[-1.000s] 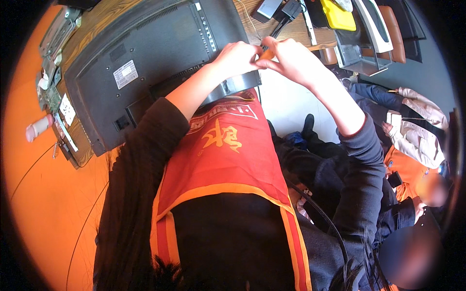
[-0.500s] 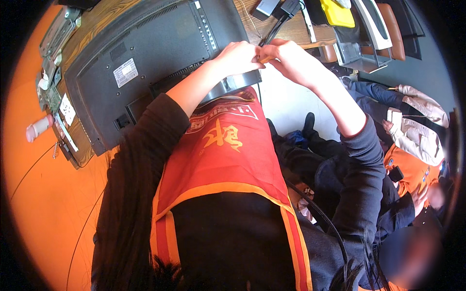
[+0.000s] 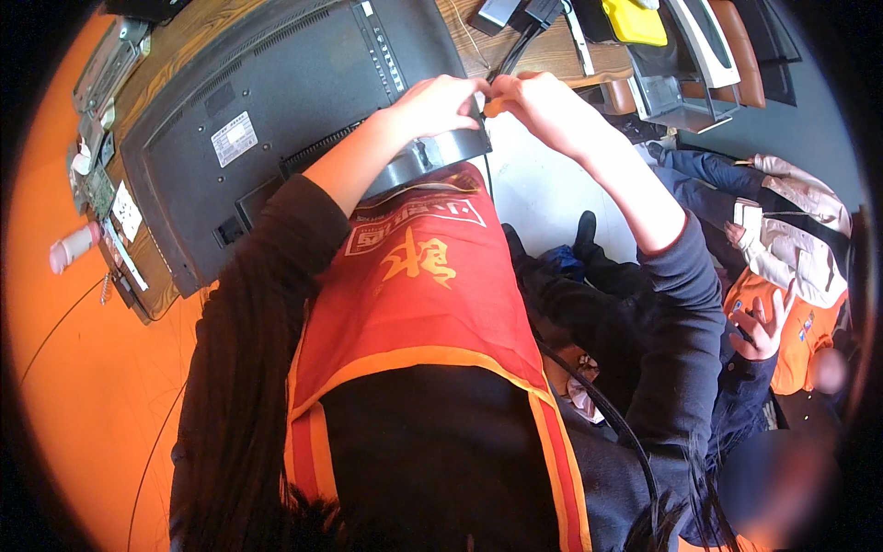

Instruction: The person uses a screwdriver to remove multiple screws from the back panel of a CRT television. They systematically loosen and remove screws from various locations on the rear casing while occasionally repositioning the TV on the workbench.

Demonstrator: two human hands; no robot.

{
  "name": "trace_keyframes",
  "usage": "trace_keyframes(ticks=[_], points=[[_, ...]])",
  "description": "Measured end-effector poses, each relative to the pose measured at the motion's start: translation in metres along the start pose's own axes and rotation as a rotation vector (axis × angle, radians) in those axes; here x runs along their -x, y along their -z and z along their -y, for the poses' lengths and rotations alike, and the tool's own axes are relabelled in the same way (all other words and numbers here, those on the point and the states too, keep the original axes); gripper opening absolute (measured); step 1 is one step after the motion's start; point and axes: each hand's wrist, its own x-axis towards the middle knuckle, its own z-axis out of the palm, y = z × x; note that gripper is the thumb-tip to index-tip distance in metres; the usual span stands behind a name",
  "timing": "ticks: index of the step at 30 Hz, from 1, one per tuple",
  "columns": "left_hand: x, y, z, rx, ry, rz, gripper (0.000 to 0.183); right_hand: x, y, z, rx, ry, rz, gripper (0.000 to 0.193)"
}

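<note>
Both hands meet at the lower edge of a flat-screen monitor (image 3: pixel 276 120) that lies face down on a wooden tabletop (image 3: pixel 543 55), its dark back panel up. The left hand (image 3: pixel 437 103) rests on the grey stand base (image 3: pixel 432 158) at that edge, its fingers curled toward the other hand; the right hand (image 3: pixel 543 106) has its fingertips pressed together on a small orange piece (image 3: pixel 494 107) — most likely a tool handle, though too little of it shows to be sure. A black cable (image 3: pixel 515 51) runs from beyond the hands up toward dark adapters at the far side of the tabletop. Whether the left grip actually closes on the orange piece or the cable, or only steadies beside it, I cannot tell.

As for progress, the work looks to be in its middle: the monitor is already laid flat with its back exposed and the stand base still sits on it, so whatever fastening the hands are busy with at that joint does not appear finished. No loose screws or removed parts can be made out near the hands.

To the left a strip of circuit boards (image 3: pixel 97 184) lies along the tabletop's edge — another person sits at the right, apart from this work.
</note>
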Motion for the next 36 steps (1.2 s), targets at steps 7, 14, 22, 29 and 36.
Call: trace_keyframes(ticks=[7, 14, 22, 29, 36], points=[[0.002, -0.031, 0.027, 0.127, -0.088, -0.080, 0.024, 0.002, -0.006, -0.012, 0.093, 0.233, -0.147, 0.018], [-0.009, -0.042, 0.033, 0.103, -0.208, -0.160, 0.019, 0.002, 0.002, 0.000, 0.063, -0.046, -0.041, 0.023], [-0.010, -0.043, 0.024, 0.038, -0.181, -0.164, 0.018, 0.004, 0.005, -0.004, 0.105, 0.041, -0.022, 0.020], [-0.004, -0.042, 0.025, 0.065, -0.131, -0.155, 0.013, 0.005, 0.002, -0.004, 0.078, 0.229, -0.134, 0.016], [-0.002, -0.048, 0.027, -0.006, -0.023, -0.153, 0.015, 0.007, -0.006, -0.006, 0.186, 0.017, -0.036, 0.015]])
